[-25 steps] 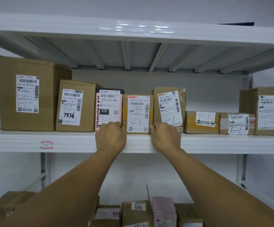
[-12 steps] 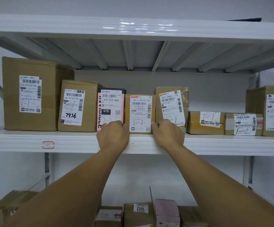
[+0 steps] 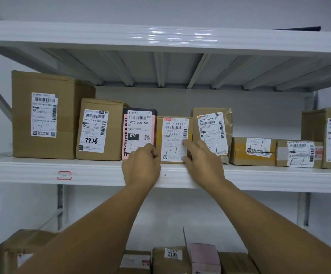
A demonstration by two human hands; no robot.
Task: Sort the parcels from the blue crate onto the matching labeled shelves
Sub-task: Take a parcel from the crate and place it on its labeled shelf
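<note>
Both lower corners of the small brown cardboard parcel with the white 642 L714 label are covered by the hands, and its fine print is too small to read. The tall brown box at far right is cut by the frame edge, its label blurred. The parcel stands upright at the front of the white metal shelf, touching the pink-and-black box marked 070 on its left and just beside the taped brown parcel marked 507 P802. The left grip is curled at its lower left corner with fingertips hidden, so I cannot tell whether it holds the parcel. The right grip lies loosely open, forefinger stretched onto the label's right edge, thumb at the lower right corner. Half a second ago that hand sat curled lower; the parcel has not shifted.
</note>
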